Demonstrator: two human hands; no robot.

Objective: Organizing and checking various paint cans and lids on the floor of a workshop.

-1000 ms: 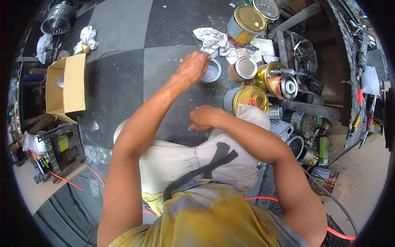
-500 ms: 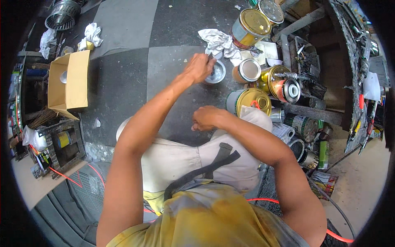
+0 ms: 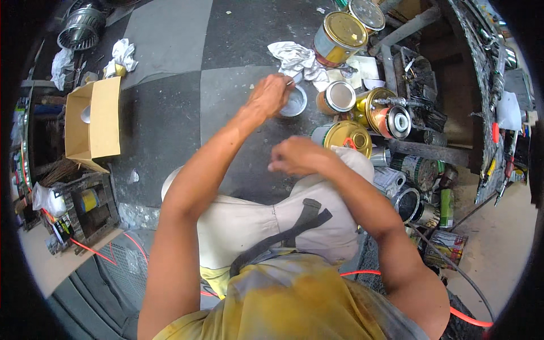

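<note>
Upper centre, the left hand point(image 3: 270, 95) curls right beside the round tub point(image 3: 295, 104) — what it pinches, I can't tell! Mid-frame, the right hand point(image 3: 296, 156) — blurred, loosely bent — grip unclear too.

Head view: left fisheye of a head-worn pair, upright. Looks steeply down and forward from above the wearer. Range close: shirt point(image 3: 283, 297) large at bottom centre; left hand point(image 3: 270, 95) and right hand point(image 3: 299, 156) somewhat farther off, near mid-frame. Checkered dark surface point(image 3: 161, 133) runs away to the top edge. Field very wide, sides bowed; black vignette in corners.
</note>
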